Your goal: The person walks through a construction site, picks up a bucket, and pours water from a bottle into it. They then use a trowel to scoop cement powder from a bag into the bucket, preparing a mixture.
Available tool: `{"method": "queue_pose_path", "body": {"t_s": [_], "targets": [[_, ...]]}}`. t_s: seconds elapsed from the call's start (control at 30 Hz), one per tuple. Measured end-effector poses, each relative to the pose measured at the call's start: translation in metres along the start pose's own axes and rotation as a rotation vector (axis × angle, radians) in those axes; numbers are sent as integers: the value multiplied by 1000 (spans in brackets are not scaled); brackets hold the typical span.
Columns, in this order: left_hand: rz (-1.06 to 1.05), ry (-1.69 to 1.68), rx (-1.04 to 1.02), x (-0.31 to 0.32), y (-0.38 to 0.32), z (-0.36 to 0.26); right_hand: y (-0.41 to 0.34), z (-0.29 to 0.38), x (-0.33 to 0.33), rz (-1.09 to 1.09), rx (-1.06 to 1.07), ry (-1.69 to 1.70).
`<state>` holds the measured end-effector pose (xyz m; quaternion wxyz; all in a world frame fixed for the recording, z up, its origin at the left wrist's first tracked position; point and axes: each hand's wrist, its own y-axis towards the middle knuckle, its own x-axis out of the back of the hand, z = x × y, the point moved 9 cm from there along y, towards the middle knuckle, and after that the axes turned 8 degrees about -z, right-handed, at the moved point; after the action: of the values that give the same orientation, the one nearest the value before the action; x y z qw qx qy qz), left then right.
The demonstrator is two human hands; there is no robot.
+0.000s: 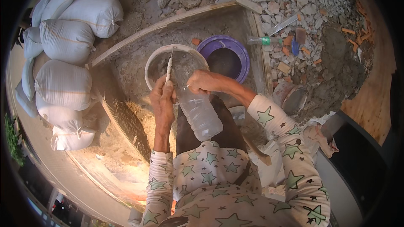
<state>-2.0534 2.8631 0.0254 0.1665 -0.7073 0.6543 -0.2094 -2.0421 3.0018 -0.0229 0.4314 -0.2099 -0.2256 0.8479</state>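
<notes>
My left hand (163, 96) grips a slim tool with a whitish, lumpy handle (169, 69); its thin shaft points to the far rim of a white-rimmed bucket (147, 69). Grey, wet-looking matter lies inside that bucket. My right hand (203, 81) is closed around the neck end of a clear plastic bottle (202, 113). The bottle's base slants back towards my shirt, and its mouth is hidden by my fingers. A small white shred (186, 86) shows beside that fist. Touching the bucket's right side is a purple tub (244, 60) with a dark inside.
Wooden boards (164, 23) frame the mortar-stained ground. Stacked white sacks (68, 42) line the left. Broken rubble (284, 0), a green-labelled bottle (265, 40) and a wet mortar heap (337, 69) lie to the right. A wooden handle (258, 151) sticks out beside my right leg.
</notes>
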Motion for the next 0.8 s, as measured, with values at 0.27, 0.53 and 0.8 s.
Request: {"method": "queue_pose_path", "body": {"t_s": [0.27, 0.53, 0.8], "targets": [[33, -24, 33, 0, 3, -2, -11, -25, 6, -84, 7, 226], [17, -16, 73, 27, -5, -10, -101, -51, 90, -508, -33, 150], [-127, 18, 82, 86, -22, -10, -104, -113, 134, -801, 49, -783]]}}
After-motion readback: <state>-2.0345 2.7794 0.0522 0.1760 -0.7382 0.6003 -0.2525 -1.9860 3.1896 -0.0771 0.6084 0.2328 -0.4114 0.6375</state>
